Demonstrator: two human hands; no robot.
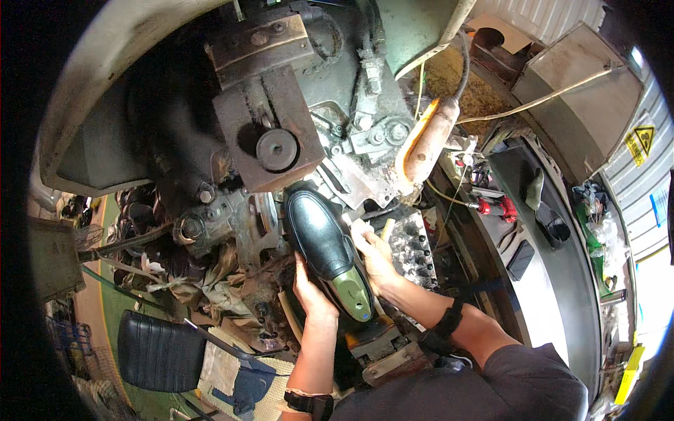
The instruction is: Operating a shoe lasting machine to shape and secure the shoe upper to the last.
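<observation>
A black leather shoe [317, 228] sits on a green shoe last [352, 295], its toe pointing away from me under the machine head. My left hand [313, 293] supports the shoe's left side near the heel, fingers partly hidden beneath it. Against the right side is my right hand [375, 258], its fingers bent at the shoe's edge and something pale at their tips, which I cannot make out. Just beyond the toe stands the greasy metal machine [267, 133], with a round knob [277, 149] on its block.
A lit work lamp [430, 144] hangs right of the machine head. On the right bench [554, 281] lie a phone [520, 259], a red tool [500, 208] and a dark shoe-like item [552, 226]. A black-backed chair [160, 351] stands at lower left.
</observation>
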